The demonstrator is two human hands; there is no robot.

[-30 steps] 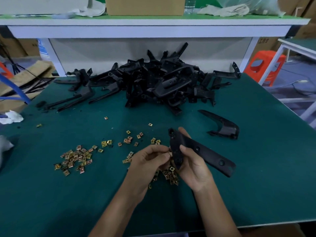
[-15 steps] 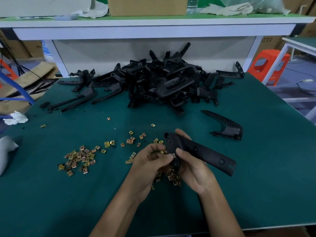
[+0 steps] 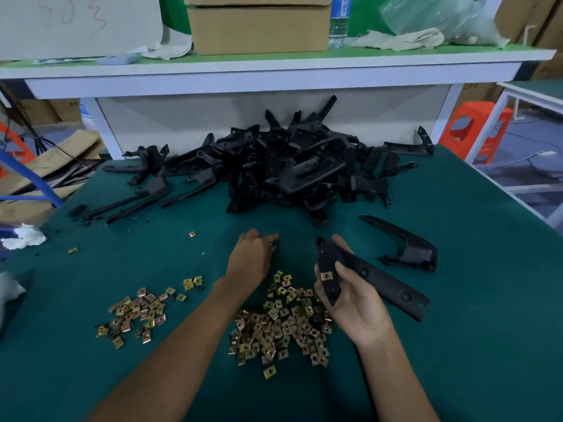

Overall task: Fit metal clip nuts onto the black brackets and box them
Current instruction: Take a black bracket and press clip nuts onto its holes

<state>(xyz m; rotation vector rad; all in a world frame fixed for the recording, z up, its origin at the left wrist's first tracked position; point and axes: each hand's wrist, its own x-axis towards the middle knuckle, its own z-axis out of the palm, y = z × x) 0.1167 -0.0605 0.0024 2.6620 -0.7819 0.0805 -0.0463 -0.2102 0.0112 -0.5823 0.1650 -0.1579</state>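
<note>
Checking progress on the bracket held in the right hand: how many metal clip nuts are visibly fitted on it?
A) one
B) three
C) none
A: a single brass clip nut sits on the bracket, beside the thumb of the right hand.

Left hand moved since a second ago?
Yes. The left hand has left the held bracket and gone forward past the pile of clip nuts, toward the heap of brackets.

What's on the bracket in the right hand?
One brass-coloured clip nut sits on the bracket beside the thumb; the right hand covers its underside.
</note>
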